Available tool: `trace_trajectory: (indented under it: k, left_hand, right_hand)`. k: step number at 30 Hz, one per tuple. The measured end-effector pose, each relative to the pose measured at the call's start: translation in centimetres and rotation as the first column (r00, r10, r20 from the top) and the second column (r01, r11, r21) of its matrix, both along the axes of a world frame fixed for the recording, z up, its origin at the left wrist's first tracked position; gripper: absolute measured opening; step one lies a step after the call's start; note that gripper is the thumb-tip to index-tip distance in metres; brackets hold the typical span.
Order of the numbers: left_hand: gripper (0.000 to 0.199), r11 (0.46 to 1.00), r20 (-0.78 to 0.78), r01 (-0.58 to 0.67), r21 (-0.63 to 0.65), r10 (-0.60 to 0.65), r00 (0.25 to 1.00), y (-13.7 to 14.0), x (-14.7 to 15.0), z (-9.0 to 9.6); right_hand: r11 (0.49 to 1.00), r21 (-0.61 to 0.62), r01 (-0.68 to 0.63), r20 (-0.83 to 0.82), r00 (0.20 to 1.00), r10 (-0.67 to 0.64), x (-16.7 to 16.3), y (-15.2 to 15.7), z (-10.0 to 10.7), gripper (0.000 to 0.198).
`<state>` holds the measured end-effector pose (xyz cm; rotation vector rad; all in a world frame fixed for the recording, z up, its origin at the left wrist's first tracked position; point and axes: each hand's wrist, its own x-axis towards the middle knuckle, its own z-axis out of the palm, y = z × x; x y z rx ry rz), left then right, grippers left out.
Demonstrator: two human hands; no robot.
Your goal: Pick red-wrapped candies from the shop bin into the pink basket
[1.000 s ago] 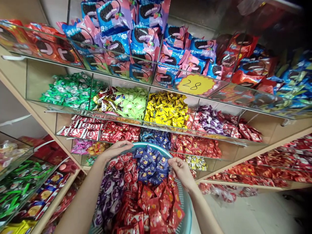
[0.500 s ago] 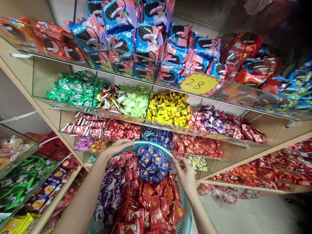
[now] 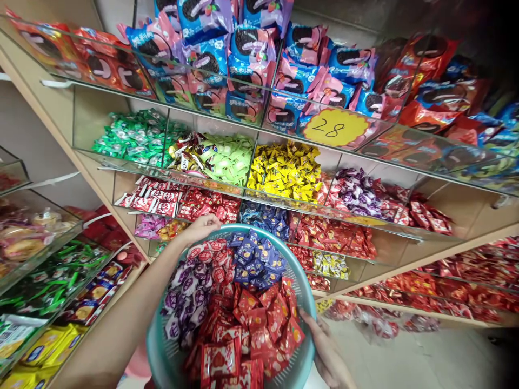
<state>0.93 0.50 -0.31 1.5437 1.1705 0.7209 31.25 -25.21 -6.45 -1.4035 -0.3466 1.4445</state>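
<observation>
A round teal plastic basket [image 3: 153, 346] with perforated sides is in front of me at the bottom of the view. Inside are purple-and-white wrapped candies [image 3: 190, 292], round red candies [image 3: 223, 266], dark blue packets [image 3: 257, 258] and larger red packets [image 3: 259, 329]. My left hand [image 3: 206, 225] is at the basket's far left rim, its fingers curled over the edge. On the near right side, my right hand [image 3: 323, 346] holds the basket, with the thumb at the rim and the other fingers partly hidden along the outer wall.
Clear-fronted shelves ahead hold green candies [image 3: 133, 138], yellow candies [image 3: 286, 170] and packaged cookies [image 3: 249, 70]. A yellow price tag marked 28 [image 3: 336, 128] hangs on the upper shelf. More bins with yellow packs [image 3: 52, 346] stand left. Tiled floor [image 3: 397, 356] shows lower right.
My right hand has slid from the far right rim down to the basket's near right side. The left hand stays at the far left rim. The view has shifted slightly.
</observation>
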Motion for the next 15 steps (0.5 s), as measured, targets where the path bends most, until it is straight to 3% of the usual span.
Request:
trace_trajectory:
  k: [4, 6, 7, 8, 10, 15]
  left_hand:
    - [0.038, 0.99, -0.113, 0.005, -0.139, -0.021, 0.993, -2.3, -4.0, 1.1]
    - [0.047, 0.94, -0.214, -0.035, -0.339, -0.04, 0.976, -4.1, -6.0, 1.2]
    - [0.05, 0.93, -0.207, -0.055, -0.363, -0.023, 0.978, -5.0, -6.8, 1.1]
    - [0.05, 0.937, -0.198, -0.056, -0.344, -0.014, 0.98, -5.9, -7.2, 1.0]
    - [0.049, 0.979, -0.195, -0.077, -0.19, 0.04, 0.98, -7.2, -7.5, 0.5]
    - [0.043, 0.992, -0.193, -0.107, -0.065, 0.092, 0.977, -8.4, -6.6, -0.2]
  right_hand:
    - [0.999, 0.014, -0.033, 0.054, 0.998, 0.032, 0.6, 0.1, -0.4, 0.028]
    - [0.999, 0.011, -0.047, 0.065, 0.997, 0.046, 0.7, 0.1, -0.5, 0.025]
    - [0.998, 0.01, -0.055, 0.07, 0.996, 0.054, 0.7, 0.0, -0.6, 0.025]
    - [0.998, 0.007, -0.059, 0.079, 0.995, 0.058, 0.7, 0.0, -0.6, 0.026]
    - [0.999, -0.007, -0.052, 0.101, 0.993, 0.053, 0.6, -0.1, -0.4, 0.027]
    - [0.996, -0.085, 0.036, 0.123, 0.992, -0.025, 0.1, -0.8, 1.3, 0.036]
